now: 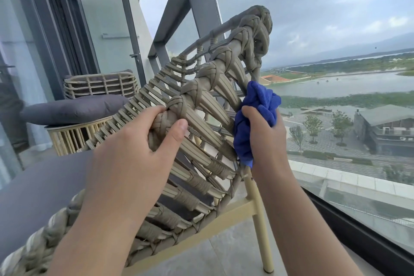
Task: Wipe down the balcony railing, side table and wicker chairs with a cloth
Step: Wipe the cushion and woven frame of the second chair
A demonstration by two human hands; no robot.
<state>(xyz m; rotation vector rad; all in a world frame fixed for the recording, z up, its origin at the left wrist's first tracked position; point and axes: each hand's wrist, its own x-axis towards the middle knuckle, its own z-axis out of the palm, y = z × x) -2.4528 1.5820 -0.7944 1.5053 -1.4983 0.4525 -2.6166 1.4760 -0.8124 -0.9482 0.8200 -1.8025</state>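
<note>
From the head view, the left hand (132, 141) is curled over the braided top rim of the near wicker chair (201, 105), fingers wrapped over the far side of the rim and the thumb pressed on the near side, so it is clamped on the weave. The right hand (264, 136) is closed tight around a bunched blue cloth (257, 114), which bulges out above and below the fist and is pressed against the outer side of the chair's back, where the slanted wicker strands meet the frame. Just below the cloth the chair's pale yellow leg (259, 226) runs down to the balcony floor (235, 251). A grey seat cushion (44, 190) lies in the chair, under the left forearm.

Behind, toward the far left corner of the balcony, a second wicker chair (100, 85) stands with a grey cushion (71, 107) lying on a round wicker-sided piece in front of it. The dark metal railing (174, 6) with its glass panel runs along the right side, close behind the near chair's back; a lake and low buildings show through it.
</note>
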